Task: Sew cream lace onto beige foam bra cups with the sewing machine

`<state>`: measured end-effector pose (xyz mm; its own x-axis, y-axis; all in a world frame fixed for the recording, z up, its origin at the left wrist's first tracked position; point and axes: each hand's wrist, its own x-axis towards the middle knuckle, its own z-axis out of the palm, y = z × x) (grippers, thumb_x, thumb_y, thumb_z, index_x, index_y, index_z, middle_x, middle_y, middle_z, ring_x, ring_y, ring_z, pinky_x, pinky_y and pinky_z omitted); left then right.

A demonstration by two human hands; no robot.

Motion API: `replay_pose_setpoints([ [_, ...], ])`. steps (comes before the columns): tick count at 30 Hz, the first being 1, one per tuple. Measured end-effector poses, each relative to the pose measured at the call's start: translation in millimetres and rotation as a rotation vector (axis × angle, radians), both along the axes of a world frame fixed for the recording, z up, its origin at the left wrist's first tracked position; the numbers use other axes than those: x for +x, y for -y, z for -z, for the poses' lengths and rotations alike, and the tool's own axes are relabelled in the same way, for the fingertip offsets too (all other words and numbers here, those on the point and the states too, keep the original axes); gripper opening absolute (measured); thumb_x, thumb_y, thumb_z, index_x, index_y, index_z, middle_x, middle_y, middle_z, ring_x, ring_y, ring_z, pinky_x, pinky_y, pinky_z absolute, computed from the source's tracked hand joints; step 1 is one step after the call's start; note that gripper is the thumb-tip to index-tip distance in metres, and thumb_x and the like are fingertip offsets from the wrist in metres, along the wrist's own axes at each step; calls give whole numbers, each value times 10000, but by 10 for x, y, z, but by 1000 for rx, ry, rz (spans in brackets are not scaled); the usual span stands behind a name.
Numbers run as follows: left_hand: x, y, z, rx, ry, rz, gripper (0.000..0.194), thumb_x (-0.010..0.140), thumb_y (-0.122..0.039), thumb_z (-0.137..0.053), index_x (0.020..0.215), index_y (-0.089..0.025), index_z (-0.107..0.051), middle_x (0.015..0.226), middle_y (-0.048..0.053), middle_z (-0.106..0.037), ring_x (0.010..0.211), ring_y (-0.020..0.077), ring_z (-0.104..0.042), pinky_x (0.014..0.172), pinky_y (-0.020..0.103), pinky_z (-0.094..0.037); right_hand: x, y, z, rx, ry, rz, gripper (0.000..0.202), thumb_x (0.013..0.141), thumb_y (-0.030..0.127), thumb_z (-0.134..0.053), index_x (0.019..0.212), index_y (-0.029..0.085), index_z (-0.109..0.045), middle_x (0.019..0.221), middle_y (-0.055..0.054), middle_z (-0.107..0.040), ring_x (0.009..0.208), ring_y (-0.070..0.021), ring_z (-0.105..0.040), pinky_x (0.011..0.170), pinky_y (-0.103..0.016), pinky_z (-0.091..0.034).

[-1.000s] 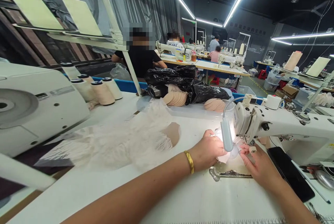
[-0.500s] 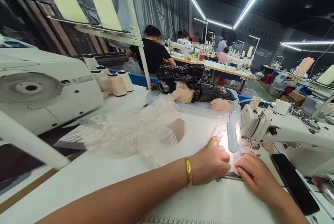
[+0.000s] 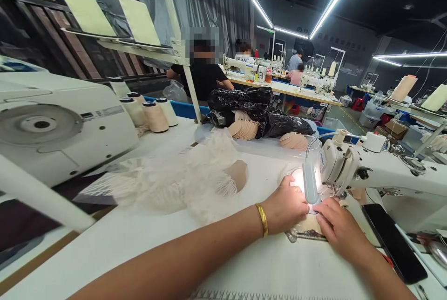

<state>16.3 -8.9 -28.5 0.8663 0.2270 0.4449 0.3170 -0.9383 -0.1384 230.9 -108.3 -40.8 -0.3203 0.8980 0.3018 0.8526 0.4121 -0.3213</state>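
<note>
Under the sewing machine's lamp (image 3: 310,183) lies a pale fabric piece (image 3: 296,178), brightly lit and partly covered by my hands. My left hand (image 3: 289,207), with a gold bracelet at the wrist, is closed on the fabric's left side, fingers curled. On the other side, my right hand (image 3: 338,225) pinches the near right part of the fabric, close to the needle area. The white sewing machine (image 3: 363,169) stands just beyond my right hand. The lamp and machine head hide the needle. Sheer white lace fabric (image 3: 181,179) is spread on the table to the left.
A black phone (image 3: 394,242) lies right of my right hand. Stacked beige cups (image 3: 244,129) and black plastic bags (image 3: 265,109) sit at the table's back. Thread cones (image 3: 155,116) stand beside another machine (image 3: 63,127) on the left. A co-worker (image 3: 202,76) sits beyond.
Both hands have shifted slightly away from me, further toward the needle area. More of the pale fabric and the metal edge in front of them now shows.
</note>
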Motion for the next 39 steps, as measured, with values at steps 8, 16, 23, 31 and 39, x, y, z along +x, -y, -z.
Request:
replay_pose_setpoints([
  [8, -34, 230, -153, -111, -163, -134, 59, 889, -127, -621, 928, -153, -658, 899, 67, -702, 844, 239, -629, 904, 475, -389, 47, -18, 48, 70, 71, 38, 291, 1041, 238, -377, 1139, 219, -651, 989, -106, -699, 875, -289, -661, 727, -427, -543],
  [16, -938, 939, -309, -293, -182, -533, 545, 968, -432, -652, 1428, -163, -540, 1553, 209, -474, 1356, 406, -496, 1057, 602, -423, 411, -69, 506, 186, 39, -17, 238, 1032, 353, -498, 1211, 307, -648, 1131, -70, -739, 874, -277, -716, 768, -431, -567],
  [23, -1046, 1351, -20, -380, -164, -520, 477, 912, -439, -710, 1315, -198, -626, 1351, 161, -659, 1104, 361, -652, 913, 501, -566, -9, 112, 146, 24, -80, -150, 227, 1069, 314, -443, 1084, 290, -669, 976, -52, -689, 935, -245, -661, 824, -401, -551],
  [31, -1140, 1125, -226, -558, 463, -451, 365, 1014, -352, -518, 1348, -221, -581, 1327, 127, -659, 1190, 288, -635, 1042, 460, -521, -667, 367, -276, -277, -336, -4, 251, 1012, 400, -559, 1190, 233, -620, 1059, -81, -675, 973, -255, -631, 866, -419, -523],
  [39, -921, 552, -107, -919, 486, -469, 219, 730, -234, -649, 655, -209, -445, 909, 54, -633, 889, 239, -603, 857, 416, -527, -952, 303, -125, -151, -476, 93, 112, 946, 249, -528, 839, 235, -555, 817, -19, -604, 760, -213, -568, 690, -333, -438],
])
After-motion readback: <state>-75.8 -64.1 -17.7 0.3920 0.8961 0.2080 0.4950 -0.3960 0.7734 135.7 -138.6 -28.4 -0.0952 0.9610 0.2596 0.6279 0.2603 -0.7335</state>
